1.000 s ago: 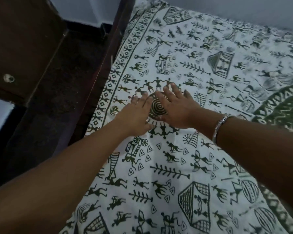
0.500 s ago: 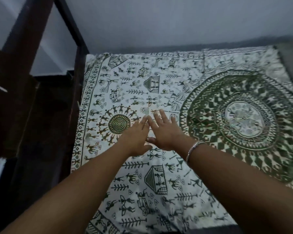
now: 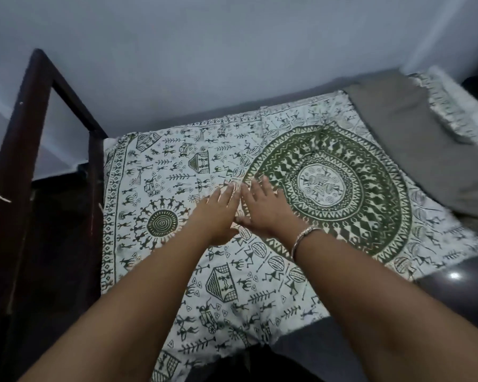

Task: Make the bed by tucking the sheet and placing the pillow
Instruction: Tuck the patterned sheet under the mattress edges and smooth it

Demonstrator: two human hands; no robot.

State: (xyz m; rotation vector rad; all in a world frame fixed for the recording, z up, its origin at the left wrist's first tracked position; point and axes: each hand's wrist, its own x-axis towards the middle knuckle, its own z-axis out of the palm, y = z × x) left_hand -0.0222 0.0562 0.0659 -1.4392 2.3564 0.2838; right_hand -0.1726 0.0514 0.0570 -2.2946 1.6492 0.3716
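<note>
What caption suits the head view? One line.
Left hand and right hand lie flat, side by side, on the patterned sheet.

Open sheet [image 3: 177,166] spreads ahead; dark bed frame [image 3: 95,188] blocks the left, wall [image 3: 232,64] the far side.

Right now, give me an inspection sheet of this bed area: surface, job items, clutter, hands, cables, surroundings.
Surface: printed sheet spread flat; grey fabric uncovered at the right end.
Job's things: patterned cloth bunched beyond the grey fabric; no clear pillow seen.
Clutter: nothing seen.
Hands: left hand and right hand flat on the sheet, fingers straight; bracelet on right wrist.
Cables: nothing seen.
Surroundings: dark wooden frame left, pale wall behind, glossy floor right.
</note>
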